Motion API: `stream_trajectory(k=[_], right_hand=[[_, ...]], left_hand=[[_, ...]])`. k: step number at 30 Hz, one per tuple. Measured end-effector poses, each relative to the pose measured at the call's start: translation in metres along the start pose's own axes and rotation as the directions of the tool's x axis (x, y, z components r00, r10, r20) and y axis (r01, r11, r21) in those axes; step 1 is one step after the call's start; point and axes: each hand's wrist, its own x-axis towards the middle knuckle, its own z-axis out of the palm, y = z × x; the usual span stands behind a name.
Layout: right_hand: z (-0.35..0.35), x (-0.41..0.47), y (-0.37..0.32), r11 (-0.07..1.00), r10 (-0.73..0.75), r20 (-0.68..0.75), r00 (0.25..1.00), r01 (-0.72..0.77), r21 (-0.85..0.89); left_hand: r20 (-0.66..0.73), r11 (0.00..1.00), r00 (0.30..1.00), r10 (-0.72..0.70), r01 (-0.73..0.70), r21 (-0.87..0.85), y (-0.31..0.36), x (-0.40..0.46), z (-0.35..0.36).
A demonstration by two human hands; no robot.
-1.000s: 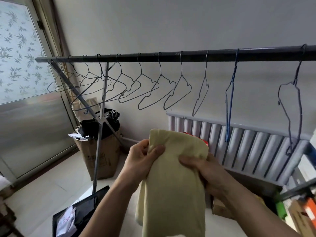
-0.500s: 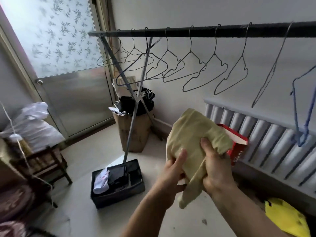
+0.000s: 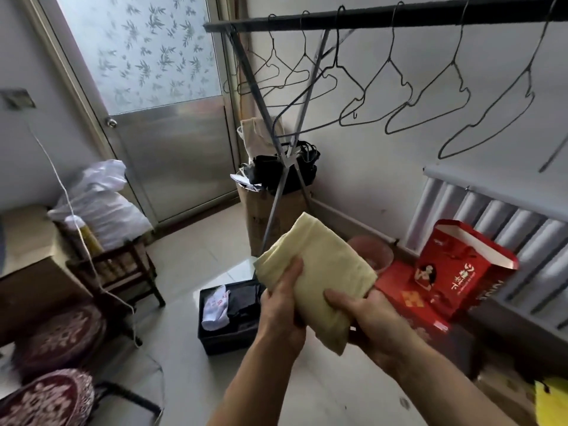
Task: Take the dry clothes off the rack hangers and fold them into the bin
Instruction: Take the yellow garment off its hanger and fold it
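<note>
A: Pale yellow cloth [image 3: 319, 272], folded into a thick pad, held in mid-air between both hands, above the floor and just right of the bin.

B: Grip?

A: Left hand [image 3: 281, 315] wraps its left edge, thumb lying up across the top face, fingers curled under. Right hand [image 3: 368, 321] clasps the lower right side, thumb on top, fingers hidden beneath. Both closed round the fabric.

B: Bin?

A: Dark bin [image 3: 227, 336] on the floor, below and left of the hands. Inside: a white folded garment [image 3: 216, 307] with red print at the left, dark clothes [image 3: 244, 302] beside it.

B: Rack?

A: Black rail [image 3: 384, 21] across the top, bare wire hangers [image 3: 427, 96] hanging along it, tilted at various angles. Crossed legs run down to the floor.

B: Surroundings?

A: Red gift bag [image 3: 461, 272] leaning on the radiator [image 3: 504, 216] at right, a red box [image 3: 408, 296] flat beneath it. Cardboard box [image 3: 270, 216] topped with black bags in the corner. Frosted door [image 3: 153, 87] at left.
</note>
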Motion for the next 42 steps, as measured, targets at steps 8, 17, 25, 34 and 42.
stream_trajectory(k=[8, 17, 25, 34, 42], right_hand=[[0.061, 0.063, 0.013, 0.971, -0.075, -0.046, 0.996, 0.062, -0.232], [0.126, 0.119, -0.004, 0.866, -0.415, -0.055, 0.908, 0.376, -0.330], [0.180, 0.176, -0.015, 0.976, 0.153, 0.369, 0.917, -0.082, -0.201], [0.219, 0.297, 0.011, 0.995, 0.033, 0.263, 0.964, -0.007, -0.097], [0.267, 0.444, 0.020, 0.993, 0.115, 0.158, 0.981, -0.111, -0.032]], left_hand=[[-0.076, 0.971, 0.997, 0.024, -0.042, -0.237, 0.061, 0.034, -0.036], [-0.163, 0.979, 0.968, 0.189, -0.173, 0.110, 0.125, 0.076, -0.100], [0.054, 0.996, 0.998, -0.017, 0.012, 0.083, 0.161, 0.113, -0.133], [-0.298, 0.952, 0.934, 0.198, -0.111, 0.285, 0.194, 0.241, -0.153], [-0.233, 0.888, 0.925, 0.299, -0.181, 0.422, 0.222, 0.371, -0.162]])
